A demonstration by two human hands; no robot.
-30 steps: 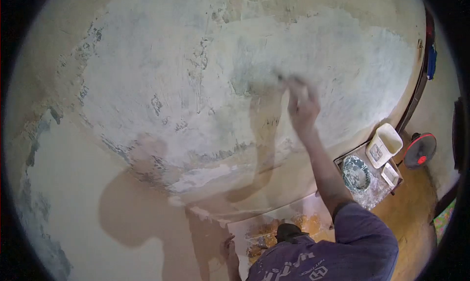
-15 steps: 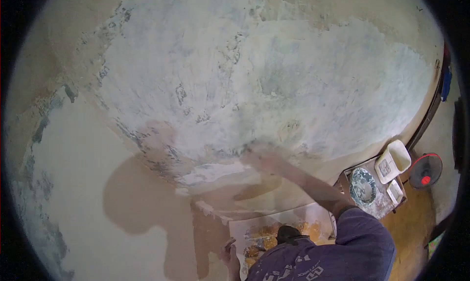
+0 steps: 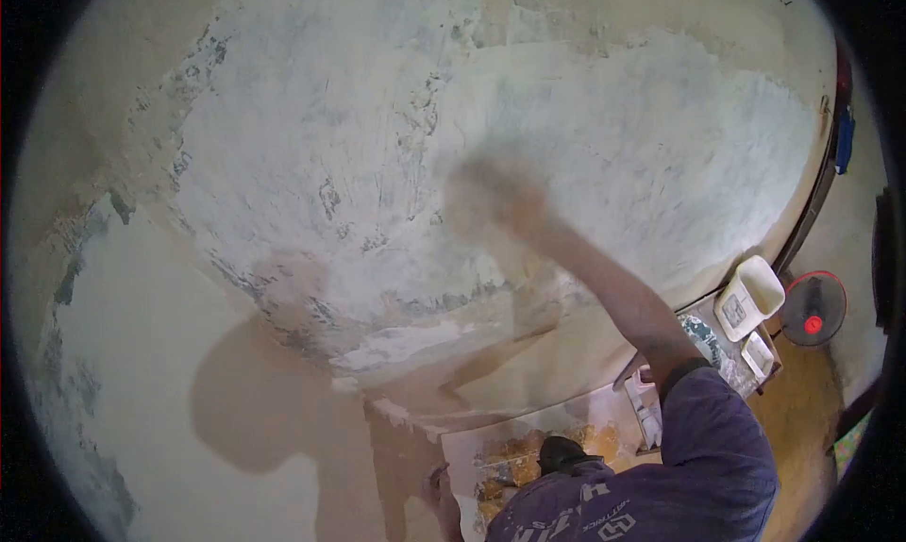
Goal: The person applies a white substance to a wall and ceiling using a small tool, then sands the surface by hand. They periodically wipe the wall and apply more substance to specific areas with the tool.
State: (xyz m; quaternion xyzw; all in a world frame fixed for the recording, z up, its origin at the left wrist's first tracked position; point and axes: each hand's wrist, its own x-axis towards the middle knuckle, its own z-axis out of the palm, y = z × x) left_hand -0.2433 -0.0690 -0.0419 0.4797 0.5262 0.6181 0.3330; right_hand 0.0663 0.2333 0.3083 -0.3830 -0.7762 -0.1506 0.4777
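Observation:
My right hand [image 3: 505, 202] is raised in front of the wall [image 3: 613, 165], which carries patchy white and grey plaster. Motion smears its fingers, so anything in its grasp cannot be made out. Low down, my left hand [image 3: 437, 493] is beside the left end of a pale board or ledge [image 3: 460, 440] stained orange-brown. Its fingers look curled together, but they are small and dark, and what they hold is hidden. Below the right hand, a thicker strip of white plaster [image 3: 406, 339] runs along the patch's lower edge.
At the right, a stand [image 3: 746, 380] bears a white bucket [image 3: 750, 297], a small white tub [image 3: 757, 355] and a plaster-smeared dark basin [image 3: 698, 334], partly covered by my arm. A red-rimmed fan [image 3: 813, 308] stands beyond. Shadows fall across the left wall.
My right hand has swept upward across the wall from the lower plaster edge. My arm now covers part of the basin. The left hand stays low, and the view has shifted slightly.

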